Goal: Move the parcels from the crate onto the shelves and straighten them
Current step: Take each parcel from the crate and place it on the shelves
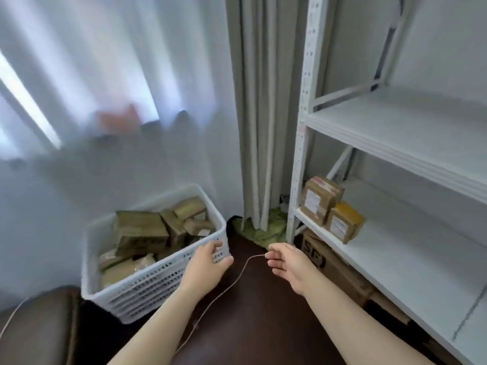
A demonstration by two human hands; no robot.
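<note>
A white perforated crate (147, 291) stands on the dark floor at the left, filled with several brown cardboard parcels (142, 230). My left hand (208, 264) grips the crate's near right corner rim. My right hand (287, 267) hovers beside it over the floor, its fingertips pinching a thin cord (237, 277) that trails down toward me. At the right stands a white metal shelving unit (395, 143). Two taped parcels (329, 209) sit at the left end of its lower shelf, one behind the other.
A grey curtain (261, 114) hangs in the corner, with green cloth (266, 230) bunched at its foot. A large cardboard box (332, 264) lies under the lowest shelf. A brown cushioned seat (39, 327) fills the bottom left. Sheer white drapes cover the left wall.
</note>
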